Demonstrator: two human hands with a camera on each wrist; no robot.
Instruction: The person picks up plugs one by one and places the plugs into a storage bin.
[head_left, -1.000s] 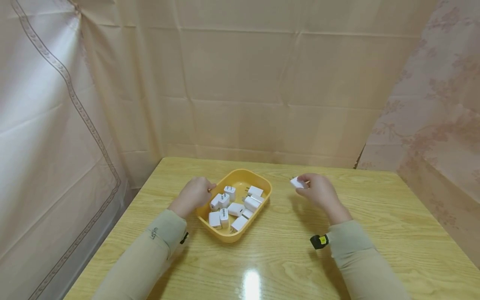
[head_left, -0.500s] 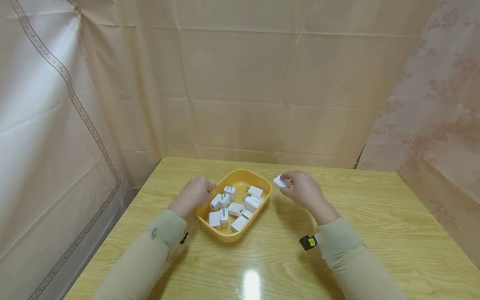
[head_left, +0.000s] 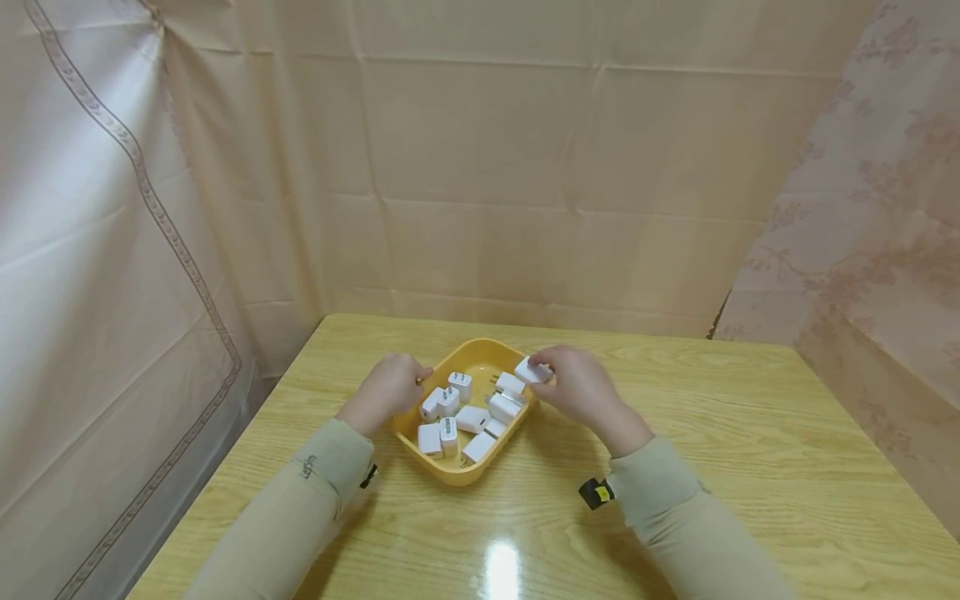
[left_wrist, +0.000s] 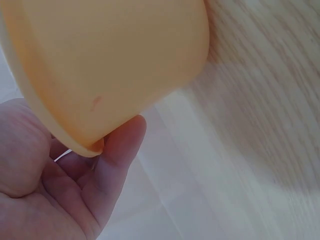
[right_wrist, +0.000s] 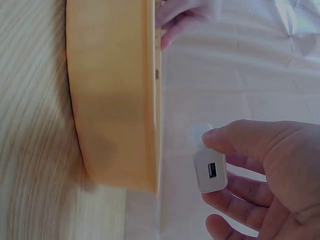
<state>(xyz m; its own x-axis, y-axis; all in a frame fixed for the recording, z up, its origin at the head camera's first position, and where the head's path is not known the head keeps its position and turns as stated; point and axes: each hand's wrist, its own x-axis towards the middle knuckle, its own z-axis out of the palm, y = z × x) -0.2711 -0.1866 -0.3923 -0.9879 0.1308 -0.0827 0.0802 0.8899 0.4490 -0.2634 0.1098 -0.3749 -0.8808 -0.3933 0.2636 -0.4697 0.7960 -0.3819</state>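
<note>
A yellow plastic basin (head_left: 459, 478) stands on the table with several white charger plugs (head_left: 471, 418) lying loose in it. My left hand (head_left: 387, 390) grips the basin's left rim, thumb on one side and fingers curled on the other, as the left wrist view shows. Between thumb and fingers, my right hand (head_left: 581, 390) pinches one more white charger plug (right_wrist: 210, 171). Its USB socket faces the right wrist camera. In the head view this plug overlaps the basin's right far rim; the right wrist view shows it above rim height.
The wood-grain table (head_left: 720, 433) extends around the basin on all sides. A beige cloth (head_left: 480, 167) hangs behind the table, and pale patterned cloths hang at the left and right. A bright light reflection lies near the front.
My right hand has moved left with the charger plug, from right of the basin to over its right far rim. The left hand and the basin have stayed put.
</note>
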